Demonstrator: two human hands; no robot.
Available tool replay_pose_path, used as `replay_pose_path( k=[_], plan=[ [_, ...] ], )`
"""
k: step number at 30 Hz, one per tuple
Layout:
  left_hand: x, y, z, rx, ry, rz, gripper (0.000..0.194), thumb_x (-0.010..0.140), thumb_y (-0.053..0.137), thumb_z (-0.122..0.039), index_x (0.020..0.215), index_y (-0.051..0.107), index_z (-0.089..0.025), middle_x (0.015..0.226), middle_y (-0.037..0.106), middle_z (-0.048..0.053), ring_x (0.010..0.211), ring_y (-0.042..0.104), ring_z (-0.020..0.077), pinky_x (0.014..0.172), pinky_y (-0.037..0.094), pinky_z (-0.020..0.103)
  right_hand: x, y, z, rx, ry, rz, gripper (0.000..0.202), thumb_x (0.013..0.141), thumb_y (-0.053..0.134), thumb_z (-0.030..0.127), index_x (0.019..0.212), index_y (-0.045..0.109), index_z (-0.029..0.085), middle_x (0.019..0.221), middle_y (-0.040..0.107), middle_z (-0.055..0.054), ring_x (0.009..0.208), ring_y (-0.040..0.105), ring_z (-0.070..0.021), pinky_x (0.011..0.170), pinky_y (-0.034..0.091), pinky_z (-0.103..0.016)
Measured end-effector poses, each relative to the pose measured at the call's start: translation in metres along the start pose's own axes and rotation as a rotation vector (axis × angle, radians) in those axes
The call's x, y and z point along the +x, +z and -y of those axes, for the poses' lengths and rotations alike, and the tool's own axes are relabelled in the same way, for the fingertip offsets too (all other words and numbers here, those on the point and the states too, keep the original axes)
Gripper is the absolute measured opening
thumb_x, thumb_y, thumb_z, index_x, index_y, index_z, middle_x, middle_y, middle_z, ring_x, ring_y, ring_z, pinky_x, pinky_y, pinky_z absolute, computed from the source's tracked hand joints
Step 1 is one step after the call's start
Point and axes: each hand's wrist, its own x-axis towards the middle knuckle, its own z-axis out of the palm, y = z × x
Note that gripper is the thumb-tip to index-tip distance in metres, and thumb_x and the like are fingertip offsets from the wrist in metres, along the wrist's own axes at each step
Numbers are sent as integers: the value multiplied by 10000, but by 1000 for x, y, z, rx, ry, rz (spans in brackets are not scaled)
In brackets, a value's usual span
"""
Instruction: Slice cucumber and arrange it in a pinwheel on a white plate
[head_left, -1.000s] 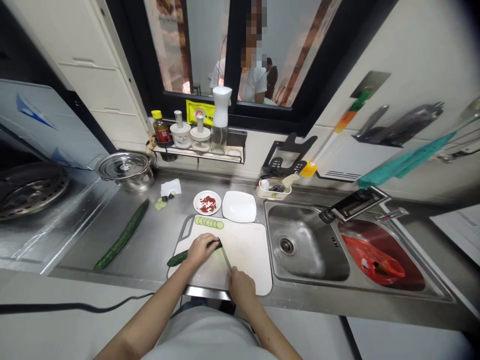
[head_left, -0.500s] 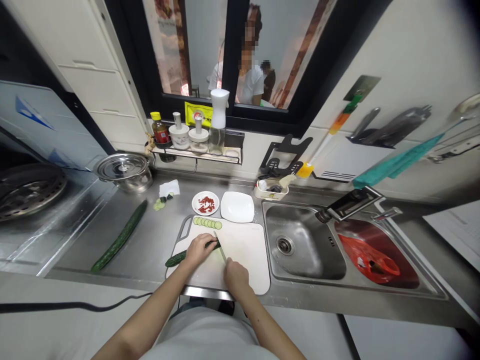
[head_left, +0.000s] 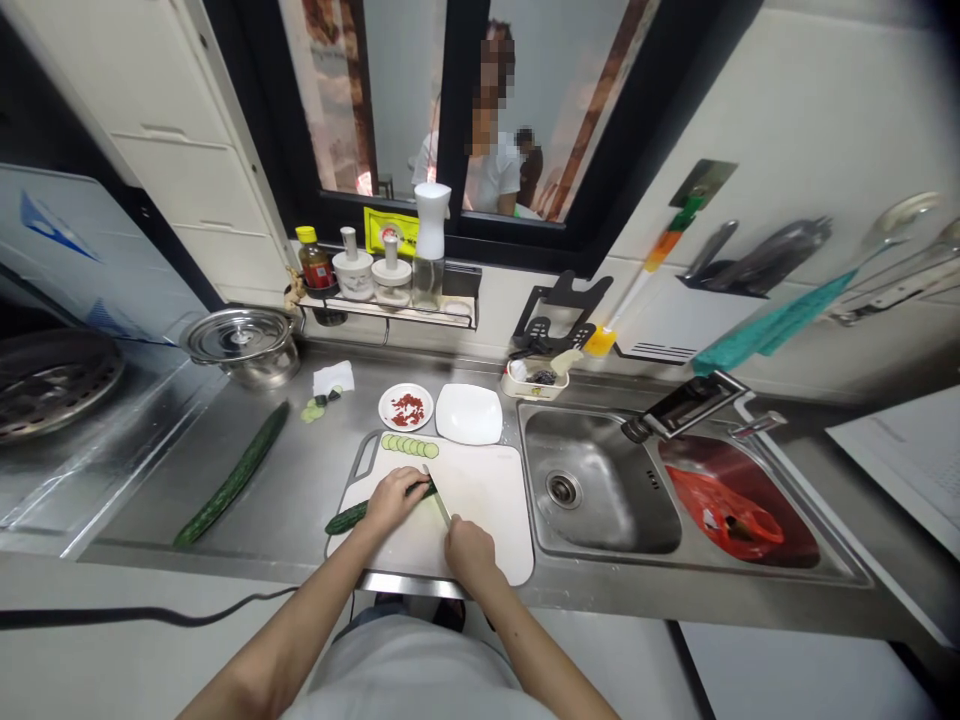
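Your L hand (head_left: pixel 392 500) lies over the cucumber (head_left: pixel 347 519), its fingers bent down and gripping it nr the right end. This cucumber is on the board (head_left: pixel 495 510), slanting from the left edge toward the middle; its left end reaches abt. to that edge. Your R hand (head_left: pixel 470 553) has its fingers closed around the handle of the knife (head_left: pixel 440 497). The blade points to the board's far edge & is at the cucumber's right end; whether it touches there, I can't tell.

Along the far edge of the board, nr the far left corner, one row of slices (head_left: pixel 409 445) lies flat, overlapping. Just beyond this edge are the dish (head_left: pixel 385 407) w/ red bits (head_left: pixel 409 410) and, to its right, the white plate (head_left: pixel 469 413).

The board is at the near edge of the surface (head_left: pixel 289 500). Well apart on its left, a 2nd cucumber (head_left: pixel 232 475) lies slanted, one end nr the same edge. The sink (head_left: pixel 555 440) is just beside the board's right edge.
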Motion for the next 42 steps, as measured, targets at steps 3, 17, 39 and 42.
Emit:
replay_pose_path(
  k=[3,17,39,42],
  plan=[
    [-1,2,1,2,6,-13,185,874,547,-321,950,703,-258,990,694,33,950,612,190,876,476,328,-11,-1,-5,-2,20,36,309,900,360,119,1092,602,112,986,691,-164,958,659,-238,758,466,-307],
    [2,-4,-6,68,-48,17,235,911,471,-356,979,676,-263,980,681,28,936,604,192,846,461,307,-39,-13,-31,12,36,86,315,921,350,190,1048,637,164,959,704,-132,952,658,-230,749,446,-294],
    [21,-46,-57,-84,-78,253,322,737,672,-411,1003,702,-231,1022,702,33,977,606,218,878,437,307,-26,-10,-46,-182,-81,-389,386,880,492,181,1252,567,251,891,646,-61,840,558,-193,759,290,-321],
    [19,-46,-63,-30,-86,366,207,738,660,-355,892,716,-227,907,708,15,873,620,192,789,431,274,-26,-7,-48,-186,-96,-415,393,852,532,177,1237,577,246,879,640,-59,825,547,-192,761,281,-324]
  ],
)
